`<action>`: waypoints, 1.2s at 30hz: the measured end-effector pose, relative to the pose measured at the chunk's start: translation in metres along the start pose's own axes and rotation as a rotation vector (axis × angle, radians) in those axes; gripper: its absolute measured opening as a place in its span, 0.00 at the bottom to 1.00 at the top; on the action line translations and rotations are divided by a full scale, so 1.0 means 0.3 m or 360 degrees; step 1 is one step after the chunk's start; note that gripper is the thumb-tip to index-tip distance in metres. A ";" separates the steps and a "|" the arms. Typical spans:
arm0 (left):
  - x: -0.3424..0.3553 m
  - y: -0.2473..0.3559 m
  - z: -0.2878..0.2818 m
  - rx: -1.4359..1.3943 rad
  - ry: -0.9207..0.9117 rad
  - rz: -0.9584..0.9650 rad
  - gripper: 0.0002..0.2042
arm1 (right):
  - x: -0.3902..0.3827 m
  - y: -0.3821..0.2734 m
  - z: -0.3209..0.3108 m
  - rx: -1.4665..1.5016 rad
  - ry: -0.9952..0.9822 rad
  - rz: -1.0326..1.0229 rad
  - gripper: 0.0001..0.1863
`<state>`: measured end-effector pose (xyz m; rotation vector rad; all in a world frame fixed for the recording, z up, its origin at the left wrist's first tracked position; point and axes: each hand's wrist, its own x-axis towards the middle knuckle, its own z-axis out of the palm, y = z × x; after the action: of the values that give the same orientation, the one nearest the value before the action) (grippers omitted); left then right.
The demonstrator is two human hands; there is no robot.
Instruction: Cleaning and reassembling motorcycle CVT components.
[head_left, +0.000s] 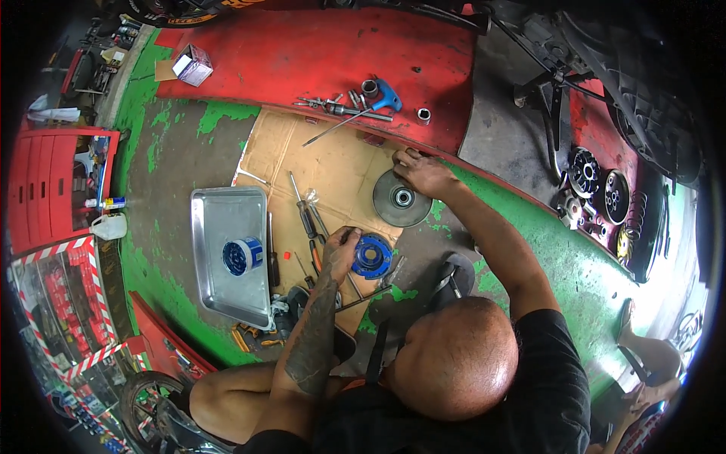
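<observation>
My right hand has its fingers curled at the upper rim of a round grey metal pulley with a central hub, lying on brown cardboard. My left hand is closed just left of a blue slotted round plate; what its fingers hold, if anything, is hidden. Screwdrivers and other hand tools lie left of it. A metal tray holds an open blue tub of dark paste. On the red platform sit sockets and a blue-handled wrench.
Vehicle parts stand on the right of the platform. A red tool cabinet, a white jug and a wheel are on the left. A bald head fills the lower middle; another person's leg shows at right.
</observation>
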<state>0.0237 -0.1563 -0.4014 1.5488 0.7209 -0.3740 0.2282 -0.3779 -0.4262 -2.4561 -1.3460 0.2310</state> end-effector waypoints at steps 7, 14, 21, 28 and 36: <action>0.001 0.015 -0.004 -0.0055 -0.0015 -0.0046 0.10 | 0.033 0.005 -0.002 -0.0113 -0.0089 -0.0104 0.15; -0.011 0.034 0.016 -0.0024 -0.0016 -0.0052 0.11 | -0.022 0.053 0.020 -0.0012 0.0039 -0.0063 0.19; -0.016 0.013 -0.001 0.0005 -0.0006 -0.0048 0.11 | -0.050 0.050 0.005 0.0024 -0.0043 -0.0043 0.19; -0.006 0.007 0.004 -0.0057 -0.0033 -0.0017 0.11 | 0.034 -0.004 -0.024 -0.0013 -0.0166 0.0040 0.16; -0.031 0.057 0.019 -0.0283 -0.0090 -0.0098 0.11 | -0.019 0.022 -0.026 0.0004 -0.0066 -0.0049 0.13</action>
<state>0.0289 -0.1636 -0.3832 1.3459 0.7387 -0.3871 0.2325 -0.3877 -0.4214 -2.4393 -1.3983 0.2772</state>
